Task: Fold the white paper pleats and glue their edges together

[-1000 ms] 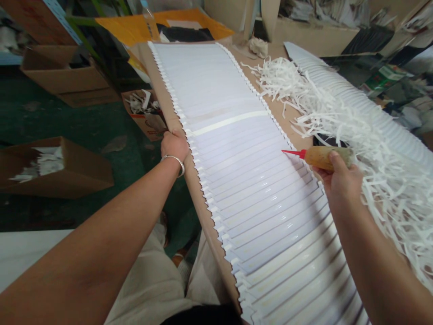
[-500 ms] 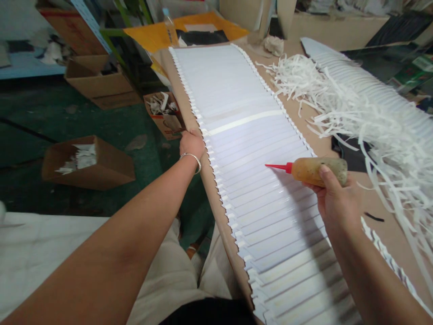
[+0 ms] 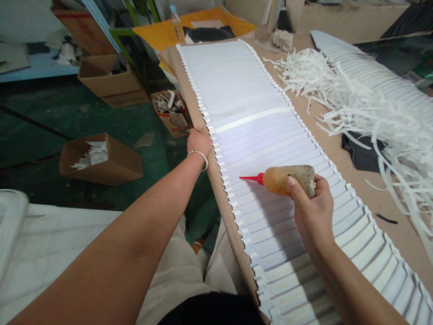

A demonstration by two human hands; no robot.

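My right hand (image 3: 313, 207) is wrapped round a squeeze glue bottle (image 3: 287, 179) with a red nozzle, held nearly level. The yellowish bottle hangs above a long row of overlapping white strips (image 3: 257, 153), its tip pointing left near their left edge. These strips lie side by side down the table, with jagged folded ends along both sides. One brighter white strip (image 3: 253, 119) crosses the row farther up. At the table's left edge rests my left hand (image 3: 199, 141), a bangle on its wrist. Its fingers are curled and partly hidden, so what they grip is unclear.
A tangled heap of thin white cuttings (image 3: 365, 99) lies on the brown table (image 3: 324, 119) at right, before a second row of strips (image 3: 352, 56). Cardboard boxes (image 3: 125, 164) with scraps stand on the green floor at left. A plastic bottle (image 3: 176, 25) stands at the back.
My right hand has carried the glue bottle left across the strips, towards their left edge. The whole view has shifted slightly; my left hand stays at the table edge.
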